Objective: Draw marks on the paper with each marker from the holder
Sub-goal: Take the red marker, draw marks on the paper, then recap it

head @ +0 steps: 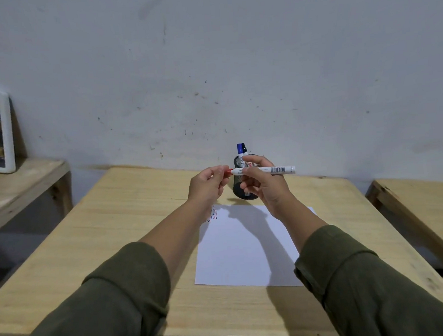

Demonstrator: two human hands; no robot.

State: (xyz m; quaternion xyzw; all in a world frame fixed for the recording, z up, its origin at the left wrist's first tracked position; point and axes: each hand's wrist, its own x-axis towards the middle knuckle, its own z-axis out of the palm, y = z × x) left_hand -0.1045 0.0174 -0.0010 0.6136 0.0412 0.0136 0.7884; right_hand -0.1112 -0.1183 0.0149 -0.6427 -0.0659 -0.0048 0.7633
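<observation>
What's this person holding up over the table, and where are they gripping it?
A white-barrelled marker, held level: the right hand grips the barrel's middle, and the left hand pinches its red cap end.

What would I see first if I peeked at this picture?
Two hands meet above the wooden table: the right hand holds a white marker level, and the left hand pinches its red cap end. Behind them stands a black mesh holder with more markers, and white paper lies below.

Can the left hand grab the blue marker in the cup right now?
Probably not yet. The left hand is pinching the red cap of the marker the right hand holds. The blue marker itself stands uncovered in the holder.
</observation>
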